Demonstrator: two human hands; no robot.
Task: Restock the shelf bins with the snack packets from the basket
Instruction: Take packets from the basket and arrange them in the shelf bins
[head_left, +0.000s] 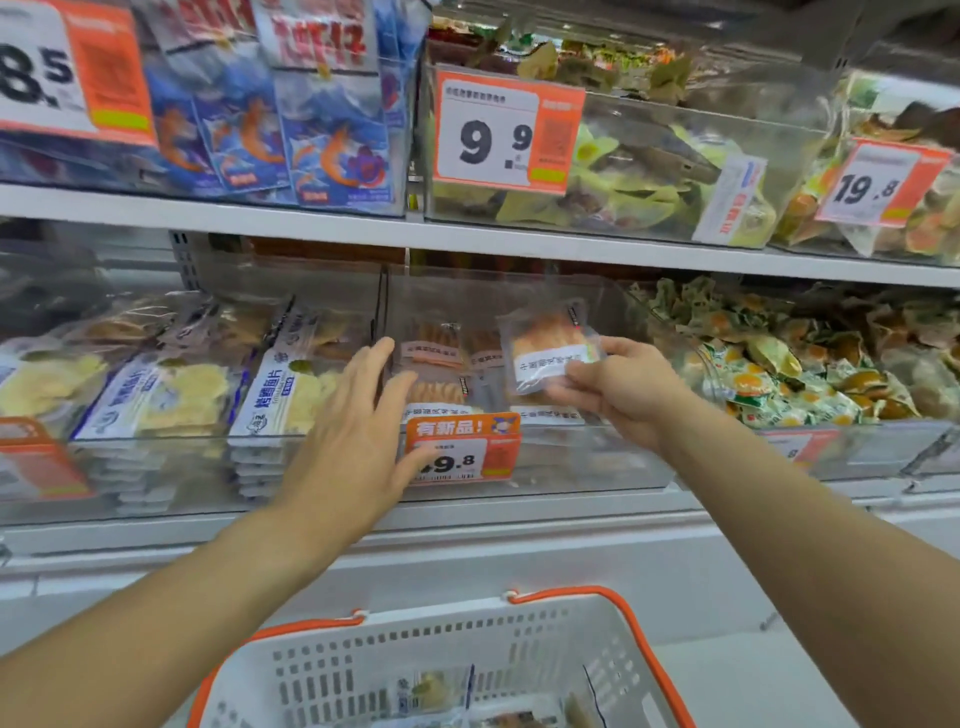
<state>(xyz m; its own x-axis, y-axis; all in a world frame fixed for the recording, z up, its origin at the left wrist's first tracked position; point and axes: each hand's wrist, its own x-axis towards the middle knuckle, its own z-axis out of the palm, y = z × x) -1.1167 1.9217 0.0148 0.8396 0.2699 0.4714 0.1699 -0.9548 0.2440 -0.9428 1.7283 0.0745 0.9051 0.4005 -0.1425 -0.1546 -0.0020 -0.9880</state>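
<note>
My right hand (621, 387) pinches a clear snack packet (548, 345) with an orange-brown snack and a white label, held upright over the middle clear shelf bin (545, 457). That bin holds similar packets (431, 348) lying in rows. My left hand (358, 431) hovers with fingers spread in front of the bin's left side, next to its orange 9.8 price tag (462, 449), holding nothing. At the bottom sits the white basket (415, 654) with orange handles, and a few packets (434, 691) show inside it.
The bin to the left holds stacked white-and-blue fish-slice packets (280, 384). The bin to the right is heaped with small green and orange packets (779, 364). An upper shelf (467, 234) carries blue shrimp bags (311, 145), green packets and price tags.
</note>
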